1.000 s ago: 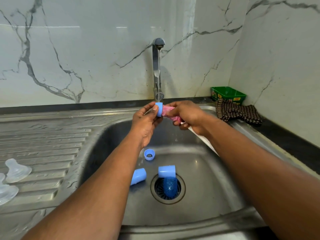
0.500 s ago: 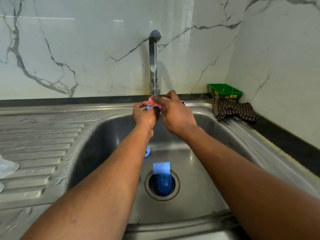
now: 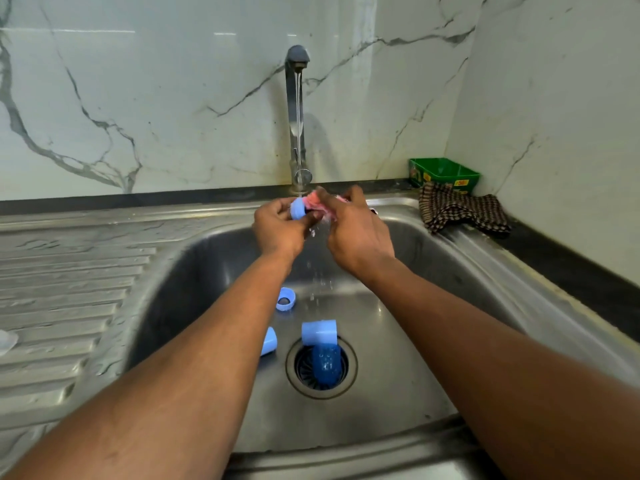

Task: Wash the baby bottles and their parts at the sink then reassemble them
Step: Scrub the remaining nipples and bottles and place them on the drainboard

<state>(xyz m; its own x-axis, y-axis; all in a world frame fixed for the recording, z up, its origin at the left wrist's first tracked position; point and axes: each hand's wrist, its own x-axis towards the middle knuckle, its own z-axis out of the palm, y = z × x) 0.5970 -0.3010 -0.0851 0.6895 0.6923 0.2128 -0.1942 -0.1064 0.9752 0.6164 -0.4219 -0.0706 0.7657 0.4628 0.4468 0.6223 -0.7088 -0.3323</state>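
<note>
Under the running tap [image 3: 297, 109] at frame centre, the left hand [image 3: 277, 226] pinches a small blue cap [image 3: 298, 208] by its rim while the right hand [image 3: 356, 230] grips a pink sponge [image 3: 317, 199] against it; light, stiff, probably slippery wet.

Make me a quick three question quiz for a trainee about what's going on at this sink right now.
1. True or false: water is running from the tap.
2. Which hand holds the pink sponge: A left, B right?
3. Fill in: the blue bottle lies over the sink's ____.

Key:
1. True.
2. B: the right hand grips it, scrubbing the blue cap held by the left hand.
3. Drain.
</note>
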